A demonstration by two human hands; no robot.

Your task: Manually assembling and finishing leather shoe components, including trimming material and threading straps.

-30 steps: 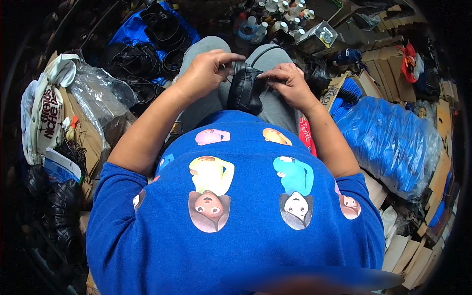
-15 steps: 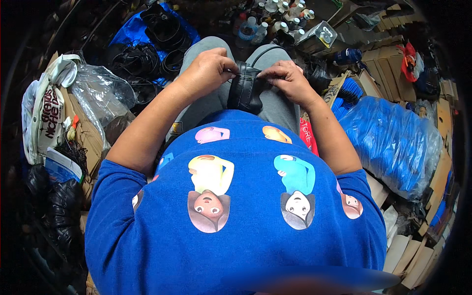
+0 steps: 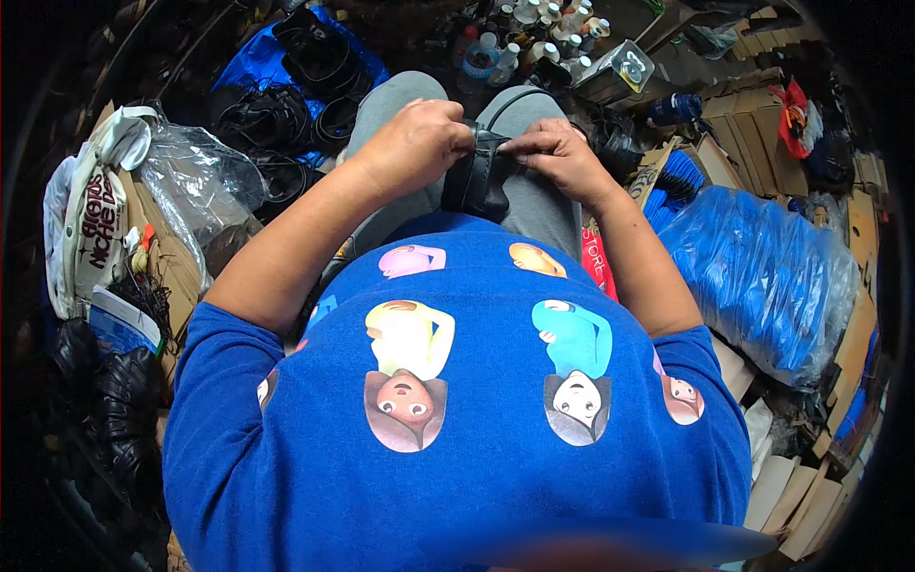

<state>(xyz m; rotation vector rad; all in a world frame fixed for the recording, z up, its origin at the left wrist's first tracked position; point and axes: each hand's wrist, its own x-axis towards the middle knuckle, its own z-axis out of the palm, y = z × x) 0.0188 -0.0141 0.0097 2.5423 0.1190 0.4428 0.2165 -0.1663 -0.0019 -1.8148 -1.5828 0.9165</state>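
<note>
A black leather shoe [image 3: 474, 188], or a shoe upper, rests on my lap between my grey-clad thighs. My left hand [image 3: 429, 143] is closed over its upper left edge, fingers bent and thumb hidden. From the other side, my right hand [image 3: 558, 157] pinches the edge of the leather between thumb and forefinger. A black cord or strap [image 3: 515, 95] loops over my right knee and runs toward the shoe. The fine detail between the fingertips is too small to make out.
Black shoes [image 3: 262, 119] lie on blue plastic at the far left. Several bottles [image 3: 515, 57] stand ahead. To the right are a bag of blue pieces [image 3: 762, 276] in clear plastic and cardboard [image 3: 743, 133]. A white printed bag [image 3: 100, 210] and clear plastic [image 3: 205, 176] lie left.
My left hand has shifted a little to the right and turned, now covering more of the shoe's upper edge. My right hand has hardly moved.
</note>
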